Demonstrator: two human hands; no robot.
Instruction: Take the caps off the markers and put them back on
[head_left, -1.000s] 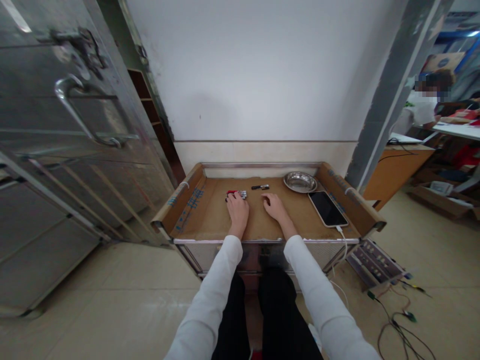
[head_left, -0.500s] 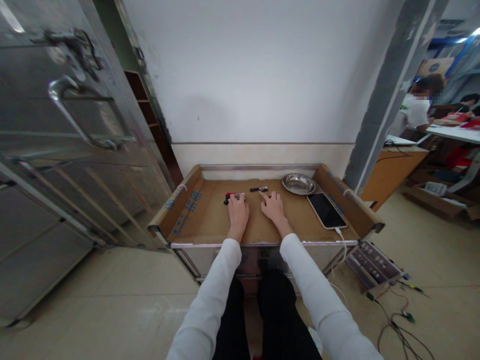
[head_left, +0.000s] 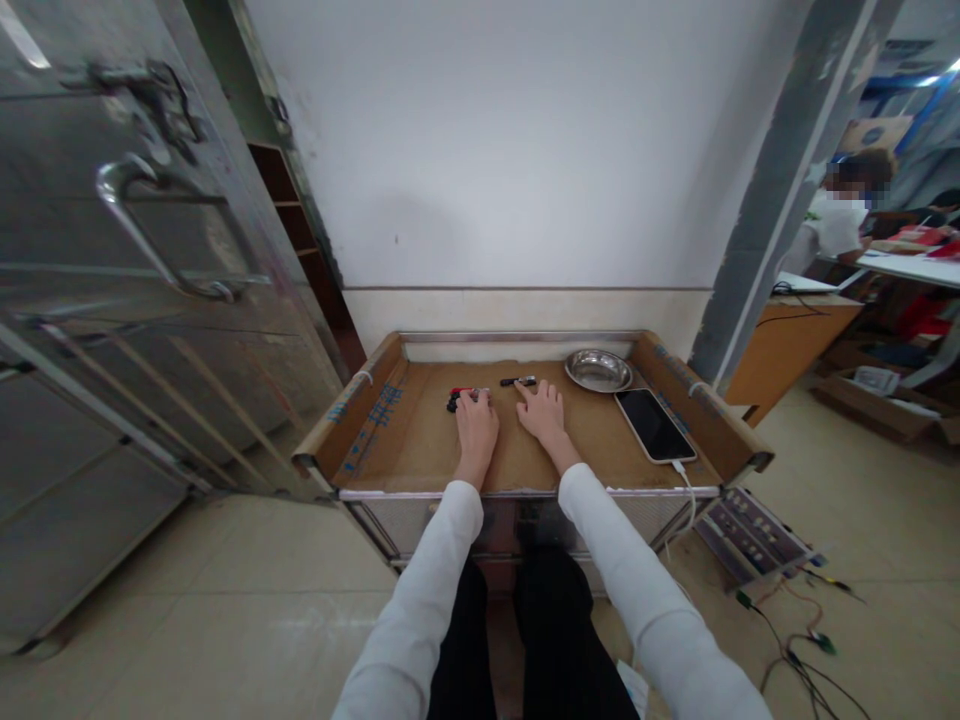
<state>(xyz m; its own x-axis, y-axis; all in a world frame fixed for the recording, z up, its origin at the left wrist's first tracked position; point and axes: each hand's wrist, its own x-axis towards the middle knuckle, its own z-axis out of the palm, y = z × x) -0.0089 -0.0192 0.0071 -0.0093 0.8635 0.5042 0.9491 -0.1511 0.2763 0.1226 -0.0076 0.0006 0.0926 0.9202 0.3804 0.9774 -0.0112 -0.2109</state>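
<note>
My left hand lies over a small cluster of red and black objects on the cardboard-lined cart top. Its fingers are spread and partly cover them, so their kind does not show. To the right, my right hand has its fingers apart, the index finger stretched toward a short, dark, stick-like object with a lighter end. The fingertip is at or very near its lower edge; contact cannot be made out. Nothing shows gripped in this hand.
A shallow metal bowl stands at the back right. In front of it lies a phone with a white cable. Raised cardboard sides edge the cart. A metal door is left; an electrical box with wires lies on the floor right.
My right hand has shifted slightly left, its index finger closer to the dark stick-like object. The left hand stays over the red and black objects. The view has moved a little.
</note>
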